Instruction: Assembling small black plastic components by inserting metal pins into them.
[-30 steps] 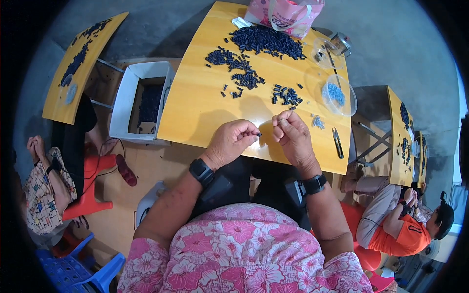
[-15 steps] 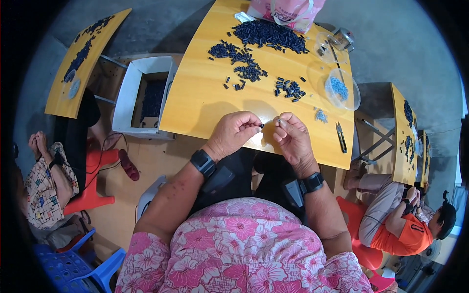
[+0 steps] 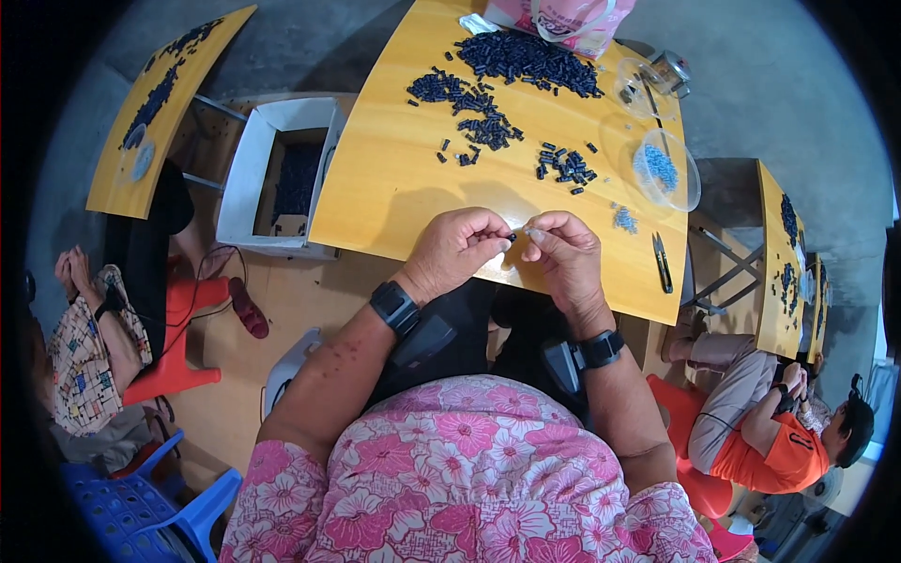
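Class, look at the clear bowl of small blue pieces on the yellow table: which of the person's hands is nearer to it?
Right. The right hand lies below and left of the bowl, with bare table between them. The left hand is farther left, beyond the right hand.

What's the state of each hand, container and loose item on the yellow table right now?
left hand: fingertips pinched on a small dark piece
right hand: fingertips pinched on a small pale piece
clear bowl: upright, open, holds blue bits
dark pieces: loose in piles on the yellow table
snips: lying flat, untouched
white box: open, dark pieces inside
pink bag: at the far edge, contents hidden
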A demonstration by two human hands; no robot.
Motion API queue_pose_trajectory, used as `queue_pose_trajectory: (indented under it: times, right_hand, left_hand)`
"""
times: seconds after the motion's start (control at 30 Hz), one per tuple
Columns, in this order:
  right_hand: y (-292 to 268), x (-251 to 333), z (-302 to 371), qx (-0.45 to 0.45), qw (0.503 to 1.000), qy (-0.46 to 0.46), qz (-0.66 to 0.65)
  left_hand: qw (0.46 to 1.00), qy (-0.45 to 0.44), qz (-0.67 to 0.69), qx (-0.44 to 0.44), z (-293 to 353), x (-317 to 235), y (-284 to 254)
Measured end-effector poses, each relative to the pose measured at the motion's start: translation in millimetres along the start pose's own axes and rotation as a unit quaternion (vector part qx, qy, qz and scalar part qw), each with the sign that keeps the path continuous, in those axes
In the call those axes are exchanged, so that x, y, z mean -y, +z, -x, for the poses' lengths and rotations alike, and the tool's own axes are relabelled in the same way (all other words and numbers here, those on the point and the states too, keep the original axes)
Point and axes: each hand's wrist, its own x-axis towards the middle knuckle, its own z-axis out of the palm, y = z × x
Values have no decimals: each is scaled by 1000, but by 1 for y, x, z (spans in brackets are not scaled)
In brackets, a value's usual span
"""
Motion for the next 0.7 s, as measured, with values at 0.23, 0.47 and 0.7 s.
queue_pose_trajectory:
  times: [0.23,0.47,0.7]
  right_hand:
    - [3,-2,-1,-22,984,-69,163]
    - [7,-1,2,-7,973,-87,214]
    - [10,2,5,12,916,-164,367]
  left_hand:
    - [1000,-8,2,3,0,0,0]
    - [1000,-10,-6,7,0,-3,-1]
    - [1000,11,-1,-10,0,0,1]
